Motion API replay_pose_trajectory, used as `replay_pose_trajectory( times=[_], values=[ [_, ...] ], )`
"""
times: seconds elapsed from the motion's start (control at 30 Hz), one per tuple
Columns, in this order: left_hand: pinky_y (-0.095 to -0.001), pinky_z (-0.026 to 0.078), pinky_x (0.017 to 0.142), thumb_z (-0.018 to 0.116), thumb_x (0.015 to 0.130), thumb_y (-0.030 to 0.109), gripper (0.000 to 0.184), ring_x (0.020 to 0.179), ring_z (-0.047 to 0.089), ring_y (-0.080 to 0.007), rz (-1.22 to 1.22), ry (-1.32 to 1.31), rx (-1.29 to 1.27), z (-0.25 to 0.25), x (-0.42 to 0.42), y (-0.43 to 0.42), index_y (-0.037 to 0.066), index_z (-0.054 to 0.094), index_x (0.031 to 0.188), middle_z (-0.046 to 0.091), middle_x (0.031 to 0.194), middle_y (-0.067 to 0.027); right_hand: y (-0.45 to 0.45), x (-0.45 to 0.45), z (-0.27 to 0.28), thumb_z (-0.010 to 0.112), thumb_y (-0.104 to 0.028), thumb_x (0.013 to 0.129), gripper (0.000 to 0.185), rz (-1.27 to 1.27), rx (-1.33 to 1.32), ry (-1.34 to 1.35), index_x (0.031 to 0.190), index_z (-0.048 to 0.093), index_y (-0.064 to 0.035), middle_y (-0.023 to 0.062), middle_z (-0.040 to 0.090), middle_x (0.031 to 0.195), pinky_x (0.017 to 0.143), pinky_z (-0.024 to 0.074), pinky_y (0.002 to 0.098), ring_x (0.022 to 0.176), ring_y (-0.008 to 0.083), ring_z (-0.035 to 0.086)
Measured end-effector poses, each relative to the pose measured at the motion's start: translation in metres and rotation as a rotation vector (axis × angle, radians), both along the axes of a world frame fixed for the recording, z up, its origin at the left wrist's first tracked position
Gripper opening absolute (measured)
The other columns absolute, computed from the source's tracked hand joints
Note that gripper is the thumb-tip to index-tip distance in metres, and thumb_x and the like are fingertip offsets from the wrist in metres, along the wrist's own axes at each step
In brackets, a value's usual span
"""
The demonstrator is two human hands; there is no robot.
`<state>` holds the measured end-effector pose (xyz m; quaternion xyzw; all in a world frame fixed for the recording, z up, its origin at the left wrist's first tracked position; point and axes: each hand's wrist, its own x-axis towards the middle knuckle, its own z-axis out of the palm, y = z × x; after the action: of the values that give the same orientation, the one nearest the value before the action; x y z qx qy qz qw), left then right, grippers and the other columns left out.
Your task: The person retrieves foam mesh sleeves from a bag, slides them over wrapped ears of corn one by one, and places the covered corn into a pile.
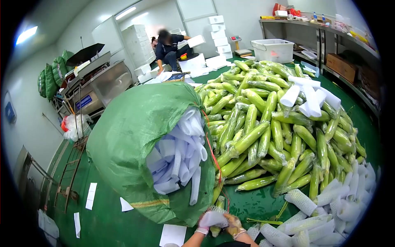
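Observation:
At the bottom centre, my left hand (203, 224), in a pale glove, is closed on a white foam net sleeve (214, 218). My right hand (234, 225), also gloved, curls against the sleeve's other side. Part of a film-wrapped green ear of corn (215, 231) shows just below the sleeve, between my hands; how far it sits inside is hidden. A big green woven sack (127, 123) lies on its side to the left, its mouth full of white foam sleeves (179, 152). Right of it rises a large heap of film-wrapped corn (263, 123).
Corn in foam nets (317, 222) lies at the lower right. A red string (212, 152) hangs by the sack. Farther back are a crouching person (168, 47) with white boxes, a white crate (272, 50) and a metal shelf (349, 41). Paper pieces (173, 235) lie on the green floor.

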<state>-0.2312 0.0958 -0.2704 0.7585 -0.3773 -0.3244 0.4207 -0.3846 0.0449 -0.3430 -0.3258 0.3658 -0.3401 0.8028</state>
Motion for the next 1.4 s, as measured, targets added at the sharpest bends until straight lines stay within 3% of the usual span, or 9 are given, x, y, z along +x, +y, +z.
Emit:
replay_pose_trajectory(
  times=[0.03, 0.37, 0.4, 0.5, 1.1, 1.17, 1.23, 1.3, 1.4],
  values=[
    [-0.0397, 0.048, 0.077, 0.056, 0.090, 0.021, 0.023, 0.088, 0.058, -0.0198, -0.251, -0.524, -0.021, -0.029, 0.004, 0.014, 0.004, 0.055, 0.105, 0.061, 0.095, -0.0126, 0.023, 0.002, -0.042, 0.066, -0.017, 0.083, 0.027, -0.309, 0.021, -0.416, 0.102, 0.062, 0.0008, 0.0177, 0.066, 0.096, 0.075, 0.0522, 0.0374, 0.082, 0.0270, 0.065],
    [-0.0392, 0.051, 0.079, 0.058, 0.090, 0.040, 0.041, 0.084, 0.064, -0.0259, 0.019, 1.549, 0.127, 0.092, -0.054, 0.024, 0.002, 0.061, 0.104, 0.066, 0.094, -0.0118, 0.032, -0.053, 0.131, 0.070, -0.032, 0.079, 0.035, 0.013, -0.527, 0.826, 0.078, 0.062, 0.0017, 0.0205, 0.063, 0.069, 0.055, 0.0458, 0.0402, 0.064, 0.0358, 0.062],
    [-0.0392, 0.051, 0.079, 0.058, 0.090, 0.039, 0.041, 0.085, 0.064, -0.0259, -0.012, 1.642, 0.103, 0.105, -0.063, 0.028, 0.001, 0.061, 0.104, 0.066, 0.095, -0.0118, 0.030, -0.058, 0.143, 0.066, -0.021, 0.084, 0.024, -0.046, -0.476, 0.538, 0.088, 0.064, 0.0023, 0.0091, 0.066, 0.073, 0.058, 0.0459, 0.0296, 0.065, 0.0142, 0.061],
    [-0.0391, 0.052, 0.079, 0.058, 0.090, 0.037, 0.039, 0.085, 0.064, -0.0257, -0.084, 1.757, 0.059, 0.139, -0.081, 0.037, 0.001, 0.061, 0.104, 0.066, 0.096, -0.0120, 0.009, -0.074, 0.288, 0.065, -0.019, 0.085, 0.021, 0.057, -0.428, 0.433, 0.081, 0.063, 0.0014, 0.0045, 0.064, 0.071, 0.055, 0.0432, 0.0273, 0.063, 0.0103, 0.056],
    [-0.0413, 0.051, 0.085, 0.052, 0.090, 0.015, 0.022, 0.092, 0.064, -0.0250, 0.120, 1.119, -0.349, 0.075, -0.092, -0.053, -0.002, 0.062, 0.100, 0.065, 0.100, -0.0141, -0.084, -0.066, 0.123, 0.067, -0.010, 0.073, 0.014, -0.269, -0.295, 0.404, 0.065, 0.060, -0.0014, 0.0021, 0.058, 0.062, 0.052, 0.0406, 0.0283, 0.057, 0.0140, 0.053],
    [-0.0395, 0.051, 0.084, 0.051, 0.089, 0.011, 0.020, 0.090, 0.064, -0.0244, -0.142, 1.772, -0.524, 0.036, -0.080, -0.064, -0.002, 0.064, 0.097, 0.066, 0.098, -0.0144, -0.079, -0.063, 0.090, 0.065, -0.008, 0.073, 0.013, -0.314, -0.257, 0.529, 0.063, 0.058, -0.0022, 0.0018, 0.057, 0.062, 0.051, 0.0402, 0.0294, 0.054, 0.0149, 0.051],
    [-0.0393, 0.052, 0.081, 0.052, 0.088, 0.013, 0.022, 0.086, 0.065, -0.0259, 0.232, 0.666, -0.370, -0.005, -0.092, -0.067, -0.001, 0.066, 0.096, 0.067, 0.093, -0.0125, -0.083, -0.056, 0.001, 0.064, -0.007, 0.074, 0.011, -0.399, -0.181, 0.475, 0.065, 0.059, -0.0032, 0.0022, 0.057, 0.062, 0.050, 0.0404, 0.0308, 0.053, 0.0163, 0.050],
    [-0.0389, 0.053, 0.077, 0.060, 0.082, 0.018, 0.022, 0.084, 0.066, -0.0309, 0.253, 0.497, -0.372, -0.012, -0.092, -0.071, 0.003, 0.069, 0.097, 0.069, 0.092, -0.0142, -0.091, -0.049, -0.021, 0.063, -0.008, 0.075, 0.015, -0.285, -0.094, 1.001, 0.063, 0.056, -0.0042, 0.0058, 0.054, 0.060, 0.049, 0.0399, 0.0333, 0.052, 0.0166, 0.049],
    [-0.0394, 0.053, 0.074, 0.069, 0.075, 0.023, 0.029, 0.085, 0.065, -0.0354, 0.116, -0.187, -0.111, -0.019, -0.085, -0.066, 0.008, 0.069, 0.100, 0.068, 0.094, -0.0167, -0.088, -0.056, -0.039, 0.060, -0.014, 0.078, 0.017, -0.383, 0.002, 0.627, 0.065, 0.056, -0.0044, 0.0078, 0.055, 0.063, 0.050, 0.0405, 0.0345, 0.056, 0.0178, 0.050]
  ],
)
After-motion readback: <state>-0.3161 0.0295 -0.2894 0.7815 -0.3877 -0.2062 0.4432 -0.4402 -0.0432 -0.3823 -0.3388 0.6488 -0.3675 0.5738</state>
